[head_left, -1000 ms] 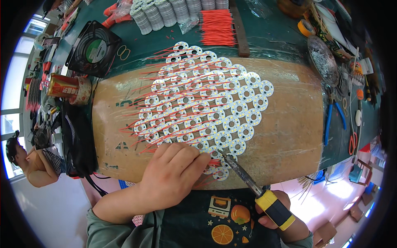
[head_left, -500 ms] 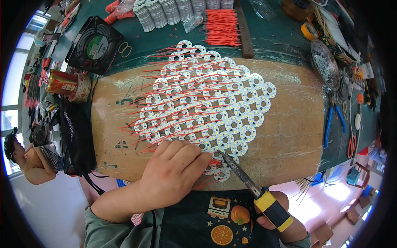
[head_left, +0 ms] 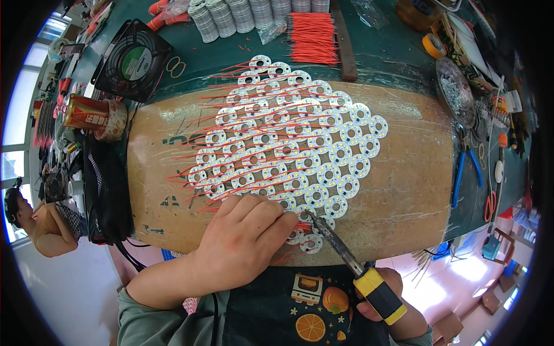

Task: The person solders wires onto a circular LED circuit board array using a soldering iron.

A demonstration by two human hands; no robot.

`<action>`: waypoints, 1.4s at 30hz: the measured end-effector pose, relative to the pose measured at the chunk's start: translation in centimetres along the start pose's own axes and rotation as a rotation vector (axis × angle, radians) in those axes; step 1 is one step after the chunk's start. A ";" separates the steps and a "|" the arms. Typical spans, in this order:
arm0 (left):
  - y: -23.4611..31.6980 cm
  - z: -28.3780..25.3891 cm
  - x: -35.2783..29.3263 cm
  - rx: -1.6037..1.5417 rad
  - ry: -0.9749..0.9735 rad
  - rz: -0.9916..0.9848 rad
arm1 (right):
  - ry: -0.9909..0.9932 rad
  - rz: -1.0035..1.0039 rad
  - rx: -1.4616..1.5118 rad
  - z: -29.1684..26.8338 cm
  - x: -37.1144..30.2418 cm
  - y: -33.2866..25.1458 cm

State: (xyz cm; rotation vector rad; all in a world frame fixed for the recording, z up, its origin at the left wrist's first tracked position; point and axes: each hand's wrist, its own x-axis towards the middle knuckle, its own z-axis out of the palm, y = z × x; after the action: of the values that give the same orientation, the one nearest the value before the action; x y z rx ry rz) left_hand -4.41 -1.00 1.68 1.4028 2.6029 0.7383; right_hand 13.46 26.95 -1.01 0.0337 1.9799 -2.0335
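Observation:
A diamond-shaped array of round white LED boards [head_left: 348, 154] lies before me, with thin red wires trailing left across many of them. My left hand [head_left: 239, 242] rests over the array's near edge, its fingers pinched together. Short red wires [head_left: 302, 225] stick out beside its fingertips, partly hidden by the hand. From the right, my right hand [head_left: 392, 279] grips a soldering iron [head_left: 341, 249] by its yellow and black handle. The iron's tip touches or nearly touches a board near the left fingertips; I cannot tell which.
Beneath the boards is a brown work board [head_left: 404, 184] on a green table. Stacks of round boards [head_left: 236, 17] and a red wire bundle [head_left: 313, 37] stand behind. A black fan [head_left: 130, 60] sits left; blue-handled pliers [head_left: 459, 176] and a metal dish [head_left: 455, 92] lie right.
The array appears shifted very slightly to the right in view, along with the things around it. Both hands and the soldering iron keep nearly the same pose.

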 end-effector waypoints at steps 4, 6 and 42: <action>-0.1 0.1 0.0 -0.003 -0.002 -0.003 | -0.009 -0.006 -0.099 -0.1 -0.2 0.3; 0.0 0.0 0.0 -0.005 0.001 0.001 | 0.045 -0.183 -0.068 -0.1 -1.3 2.0; 1.1 0.4 -0.3 0.036 0.112 0.010 | 0.070 -0.024 -0.194 -0.2 -2.2 0.8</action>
State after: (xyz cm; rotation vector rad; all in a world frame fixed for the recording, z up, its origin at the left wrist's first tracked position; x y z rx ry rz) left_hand -3.32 -0.55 1.73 1.4242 2.7085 0.7979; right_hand 15.69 27.58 -1.30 0.0400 2.2214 -1.8685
